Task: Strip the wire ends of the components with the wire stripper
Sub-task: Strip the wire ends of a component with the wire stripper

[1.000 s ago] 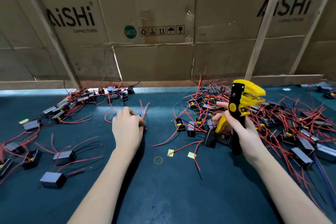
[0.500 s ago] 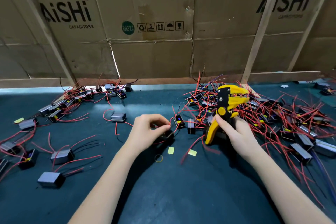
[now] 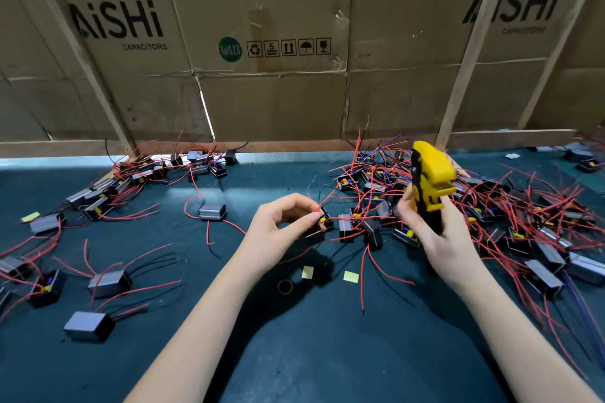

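Left hand: the left hand [image 3: 281,222] is raised just above the middle of the table, fingers curled, thumb and fingertips pinching a red wire [image 3: 340,217] that runs rightward from it.
Held component: a small black component [image 3: 316,232] hangs at the left hand's fingertips, partly hidden by them; whether the fingers also touch its body cannot be told.
Right hand: the right hand [image 3: 438,235] grips the handles of the wire stripper [image 3: 429,180], fingers wrapped round them, over the right half of the table.
Wire stripper: yellow and black, held upright with its yellow head topmost and pointing right; whether its head is closed cannot be told.
Gap between hands: the two hands are near each other but apart, with several components lying between them.
Right pile: a dense heap of components with tangled red wires [image 3: 523,219] covers the table from its far edge at centre-right to the right edge, behind and beside the right hand.
Left groups: a looser cluster of components [image 3: 131,180] lies near the far left corner; others [image 3: 108,283] lie spread along the left edge.
Single component: one grey component [image 3: 212,211] lies alone left of the left hand, toward the far edge.
Small items: two yellow paper slips [image 3: 351,276] and a rubber band [image 3: 285,286] lie on the table between the forearms.
Table: dark green surface [image 3: 311,353].
Backdrop: flattened cardboard sheets [image 3: 271,26] printed "AiSHi CAPACITORS" stand along the far edge, held by wooden battens [image 3: 471,49].
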